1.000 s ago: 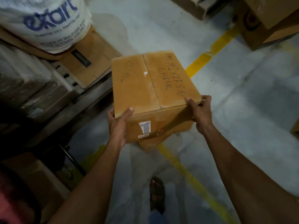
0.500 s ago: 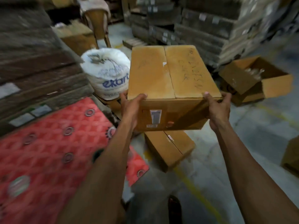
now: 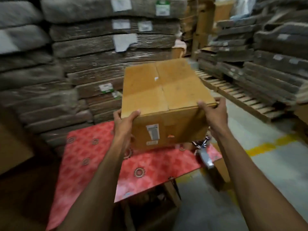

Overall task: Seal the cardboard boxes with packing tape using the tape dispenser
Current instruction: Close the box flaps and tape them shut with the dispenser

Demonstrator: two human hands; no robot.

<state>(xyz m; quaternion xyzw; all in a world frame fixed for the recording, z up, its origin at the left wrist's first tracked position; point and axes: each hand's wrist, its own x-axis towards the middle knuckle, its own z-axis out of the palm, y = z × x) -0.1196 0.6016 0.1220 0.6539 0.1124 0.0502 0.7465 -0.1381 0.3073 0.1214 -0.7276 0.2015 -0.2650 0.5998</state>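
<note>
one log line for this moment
box held, flaps closed; left hand near-left corner; right hand near-right corner; above red table; dispenser on table, untouched

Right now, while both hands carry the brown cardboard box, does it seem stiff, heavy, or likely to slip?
The brown cardboard box is probably stiff: its walls look flat under the grip. It may be fairly heavy, since the left hand and right hand both clamp its corners. Its matt cardboard likely will not slip.

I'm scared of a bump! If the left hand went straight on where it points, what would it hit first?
Probably the wrapped stacks beyond the red table; the left hand grips the box. Depth unclear.
</note>
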